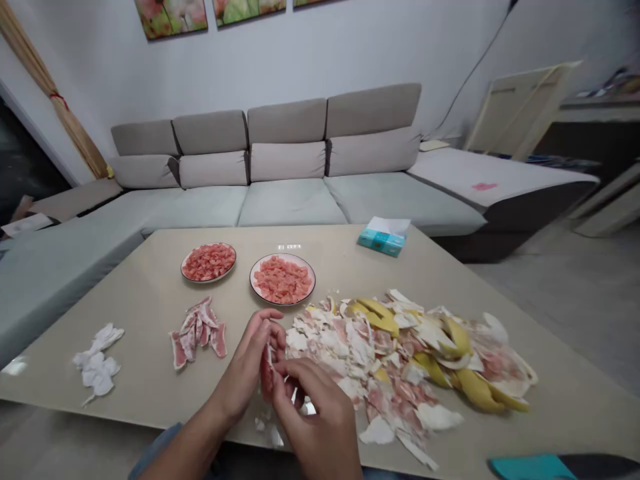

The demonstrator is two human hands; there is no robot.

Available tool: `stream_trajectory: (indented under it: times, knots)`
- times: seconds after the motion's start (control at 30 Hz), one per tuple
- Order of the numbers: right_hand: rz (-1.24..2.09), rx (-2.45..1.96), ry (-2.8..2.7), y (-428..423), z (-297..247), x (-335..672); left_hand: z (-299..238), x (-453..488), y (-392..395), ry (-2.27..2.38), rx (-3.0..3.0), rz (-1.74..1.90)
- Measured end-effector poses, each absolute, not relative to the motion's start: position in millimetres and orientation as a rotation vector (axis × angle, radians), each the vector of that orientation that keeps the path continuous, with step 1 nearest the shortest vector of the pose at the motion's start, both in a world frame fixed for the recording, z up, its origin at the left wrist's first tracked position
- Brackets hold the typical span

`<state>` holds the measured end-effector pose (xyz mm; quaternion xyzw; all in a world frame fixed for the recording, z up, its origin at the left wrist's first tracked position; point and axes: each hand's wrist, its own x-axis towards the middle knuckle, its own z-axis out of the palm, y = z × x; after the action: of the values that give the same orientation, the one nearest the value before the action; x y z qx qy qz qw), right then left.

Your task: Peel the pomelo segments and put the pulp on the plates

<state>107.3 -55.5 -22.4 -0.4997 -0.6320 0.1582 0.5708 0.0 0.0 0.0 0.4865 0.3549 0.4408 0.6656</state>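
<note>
A pink pomelo segment [267, 375] is held above the near edge of the table top [125, 293], between the left hand [249, 353] and the right hand [317, 417]. The segment is gripped on one side by the curled fingers [261, 327] of the left hand, while its other side is pinched by the bent fingers [295, 368] of the right hand. Neither hand is released, though part of the grip is hidden by the fingers themselves, so the exact contact points cannot be told.

A large heap of torn white pith and pink-flecked peel [373, 377] is spread just to the right of the hands, across the right half of the table top. Pieces of yellow rind [477, 390] are mixed into its far and right parts. A few small white scraps [267, 430] are scattered by the near edge, below the hands.

Toward the far edge, two round white plates are set side by side, each piled with pink pomelo pulp: a smaller plate [209, 262] on the left and a larger plate [283, 279] on the right. Stripped pink membranes [197, 333] are laid left of the hands, and a white crumpled pile [97, 360] lies nearer the left edge. A teal tissue pack [383, 239] is placed by the far edge, with a grey sectional sofa [290, 203] behind the table.
</note>
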Motion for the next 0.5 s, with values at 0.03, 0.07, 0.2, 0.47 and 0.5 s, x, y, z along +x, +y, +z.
stream_trajectory:
  times: [0.03, 0.07, 0.2, 0.47, 0.5]
  knots:
    - [0.36, -1.189, -1.477, -53.9, -25.3, 109.3, -0.4, -1.9, 2.2, 0.847, 1.122, 0.922]
    - [0.348, -1.207, -1.472, -52.1, -28.2, 111.3, -0.6, -3.9, 4.4, 0.876, 1.145, 0.85]
    - [0.345, -1.237, -1.456, -45.7, -37.0, 118.1, -0.6, -9.7, 11.2, 0.859, 1.191, 0.722]
    - [0.441, -1.182, -1.45, -42.8, -39.3, 126.1, -5.0, -9.4, 13.3, 0.825, 1.241, 0.772]
    - [0.439, -1.185, -1.453, -43.1, -39.6, 126.9, -6.0, -9.4, 13.0, 0.819, 1.245, 0.767]
